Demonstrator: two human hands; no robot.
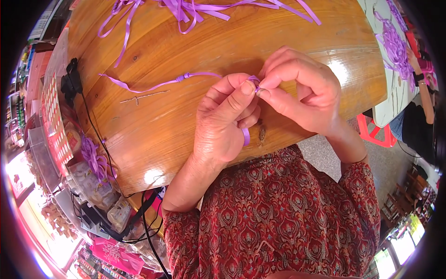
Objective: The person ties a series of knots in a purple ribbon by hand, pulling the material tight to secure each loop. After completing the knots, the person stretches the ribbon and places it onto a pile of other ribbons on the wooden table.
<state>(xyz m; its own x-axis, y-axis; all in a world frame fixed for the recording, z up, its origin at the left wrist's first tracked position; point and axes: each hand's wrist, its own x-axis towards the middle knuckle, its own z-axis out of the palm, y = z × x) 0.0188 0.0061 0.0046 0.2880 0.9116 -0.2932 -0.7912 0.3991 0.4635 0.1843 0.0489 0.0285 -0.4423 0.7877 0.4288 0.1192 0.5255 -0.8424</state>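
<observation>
Over the front part of the wooden table, both my hands meet at a small loop of purple ribbon. My left hand [228, 109] is closed, its thumb and forefinger pinching the ribbon, while a short end hangs below its fingers. Thumb and forefinger of my right hand [304, 88] pinch the same piece from the other side. From my left hand the purple ribbon [155, 85] runs leftward across the tabletop, with a small knot partway along it. A thin metal crochet hook or needle-like tool [145, 96] lies just below that tail.
Several loose purple ribbons [186, 10] lie at the far edge of the wooden table [186, 51]. A black cable [95, 132] runs down its left side beside bags and boxes. At right, another person's arm [420, 83] reaches to a purple ribbon bundle [396, 46] on a white table; a red stool [371, 132] stands below.
</observation>
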